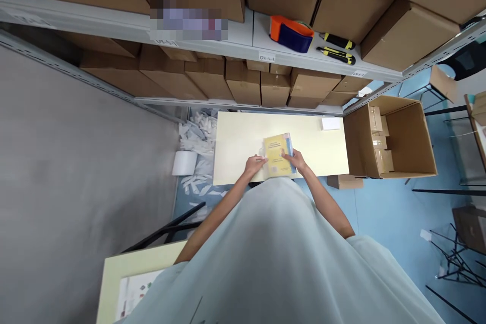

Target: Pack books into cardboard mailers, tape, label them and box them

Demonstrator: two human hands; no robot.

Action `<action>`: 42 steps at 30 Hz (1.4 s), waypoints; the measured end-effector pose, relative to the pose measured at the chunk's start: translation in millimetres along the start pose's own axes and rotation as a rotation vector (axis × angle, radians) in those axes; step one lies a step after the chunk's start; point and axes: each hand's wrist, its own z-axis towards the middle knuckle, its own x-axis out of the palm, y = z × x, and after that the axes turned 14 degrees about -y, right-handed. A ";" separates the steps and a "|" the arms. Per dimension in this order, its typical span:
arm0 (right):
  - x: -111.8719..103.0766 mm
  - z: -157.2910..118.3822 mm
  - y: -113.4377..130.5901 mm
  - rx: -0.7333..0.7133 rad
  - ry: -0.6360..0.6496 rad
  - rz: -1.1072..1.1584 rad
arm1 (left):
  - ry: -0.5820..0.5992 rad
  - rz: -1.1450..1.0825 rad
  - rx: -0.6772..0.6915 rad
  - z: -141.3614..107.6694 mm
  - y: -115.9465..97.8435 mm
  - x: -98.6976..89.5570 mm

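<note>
A flat yellow booklet with printed text and a blue strip along its right side is held just over the near edge of the cream table. What looks like a clear plastic edge shows on its left. My left hand pinches that left edge, fingers closed. On the other side, my right hand grips the right edge, its thumb lying across the front. The fingers behind the booklet are hidden.
A small white box lies at the table's back right. An open carton with small boxes stands to the right. Above hangs a shelf with cartons, a tape dispenser and cutters. Paper scraps and a white roll are left.
</note>
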 end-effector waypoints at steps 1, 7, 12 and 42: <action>4.6 -3.6 -1.1 0.007 -0.017 -0.005 | 0.017 0.003 -0.005 0.9 3.6 -1.5; 17.0 -26.0 -6.8 0.024 -0.096 -0.001 | 0.131 -0.012 -0.013 5.2 16.2 -9.3; 26.6 -37.6 -11.6 0.011 -0.160 -0.029 | 0.176 -0.029 -0.002 3.3 16.3 -19.5; 18.0 -25.1 83.2 -0.233 0.099 0.086 | -0.095 -0.279 0.231 -36.5 -165.4 -30.3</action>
